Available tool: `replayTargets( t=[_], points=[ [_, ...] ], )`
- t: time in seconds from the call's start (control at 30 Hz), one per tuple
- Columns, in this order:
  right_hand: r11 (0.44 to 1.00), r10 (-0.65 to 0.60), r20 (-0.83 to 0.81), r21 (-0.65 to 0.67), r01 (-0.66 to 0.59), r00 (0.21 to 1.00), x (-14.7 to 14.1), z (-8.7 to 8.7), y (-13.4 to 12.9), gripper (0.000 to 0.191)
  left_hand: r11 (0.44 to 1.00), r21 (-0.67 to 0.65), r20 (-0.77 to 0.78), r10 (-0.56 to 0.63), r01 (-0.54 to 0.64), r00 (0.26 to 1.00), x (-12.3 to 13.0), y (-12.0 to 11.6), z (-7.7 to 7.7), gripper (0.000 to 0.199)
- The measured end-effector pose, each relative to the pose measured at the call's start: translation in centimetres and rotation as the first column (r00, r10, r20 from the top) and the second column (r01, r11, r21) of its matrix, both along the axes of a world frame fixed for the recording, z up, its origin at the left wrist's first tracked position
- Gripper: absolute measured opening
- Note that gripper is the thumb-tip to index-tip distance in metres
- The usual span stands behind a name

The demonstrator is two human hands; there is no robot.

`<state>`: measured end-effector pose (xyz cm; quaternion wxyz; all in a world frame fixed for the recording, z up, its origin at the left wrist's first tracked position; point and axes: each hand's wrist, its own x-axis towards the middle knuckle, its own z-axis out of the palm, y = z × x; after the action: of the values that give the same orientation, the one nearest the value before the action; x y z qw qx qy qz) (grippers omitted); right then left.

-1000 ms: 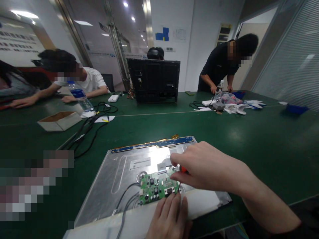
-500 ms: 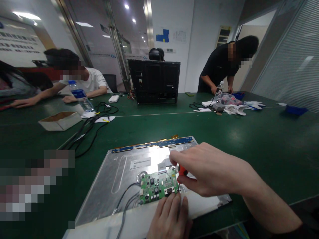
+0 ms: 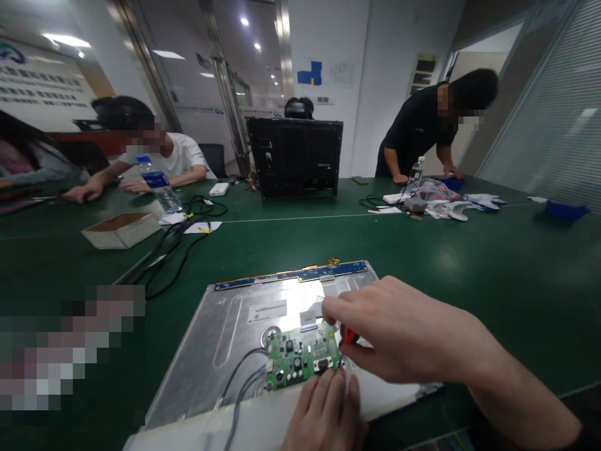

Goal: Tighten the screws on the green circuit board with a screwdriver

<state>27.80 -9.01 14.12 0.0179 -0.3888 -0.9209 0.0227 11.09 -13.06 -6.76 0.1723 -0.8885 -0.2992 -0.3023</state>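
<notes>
Here we are at lower centre, and my right grip (image 3: pixel 392 329) is curled firmly round the red screwdriver (image 3: pixel 348 336), shaft angled down to the lower right corner of the green circuit board (image 3: pixel 305 351). Left grip (image 3: pixel 322 419), bottom centre: unclenched, laid flat, fingertips at the board's lower edge, nothing in it that I can see. The board lies on the silvery metal panel (image 3: pixel 201 369), a white sheet (image 3: pixel 263 416) along the near side.

I'd call this the screw-turning step, in or out I cannot tell; the tip's seating is too small to make out. It calls for a steady, upright driver, light pressure, and no skid into those fingertips!

Now the containers, out across the tabletop (image 3: pixel 469 269). At left, an open carton (image 3: pixel 136 237), its floor hidden from me. Far right, a blue tray (image 3: pixel 566 212), contents unclear; another blue tray (image 3: pixel 454 185) sits at upper right by a co-worker's hand (image 3: pixel 453 171). Just before it, a clear plastic bag (image 3: pixel 434 188) shows something reddish inside.
</notes>
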Motion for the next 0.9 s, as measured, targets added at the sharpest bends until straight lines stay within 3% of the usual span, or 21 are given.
replayTargets(
  t=[0.27,0.47,0.6,0.73,0.9],
  points=[
    [0.998,-0.053,0.019,0.030,0.052,0.998,0.0,-0.1,0.2,0.030,0.999,-0.032,-0.030,0.000,-0.001,1.000,0.1,0.0,0.3,0.032],
    [1.000,-0.007,-0.009,0.022,0.007,1.000,0.4,-0.1,0.1,0.008,0.999,-0.039,-0.029,0.009,-0.010,1.000,0.2,-0.1,0.5,0.029],
    [1.000,-0.026,-0.014,0.010,0.026,1.000,0.5,0.0,0.1,0.015,1.000,-0.020,0.003,0.008,-0.008,1.000,0.3,-0.3,1.0,0.030],
    [0.988,-0.133,0.034,0.085,0.129,0.991,0.0,-0.2,0.3,0.025,0.996,-0.084,-0.004,0.009,-0.009,1.000,0.4,-0.4,1.5,0.030],
    [0.991,-0.093,0.007,0.095,0.092,0.996,-0.1,-0.3,0.2,0.010,0.989,-0.135,0.092,-0.055,0.067,0.994,0.3,-0.4,2.4,0.026]
  ],
)
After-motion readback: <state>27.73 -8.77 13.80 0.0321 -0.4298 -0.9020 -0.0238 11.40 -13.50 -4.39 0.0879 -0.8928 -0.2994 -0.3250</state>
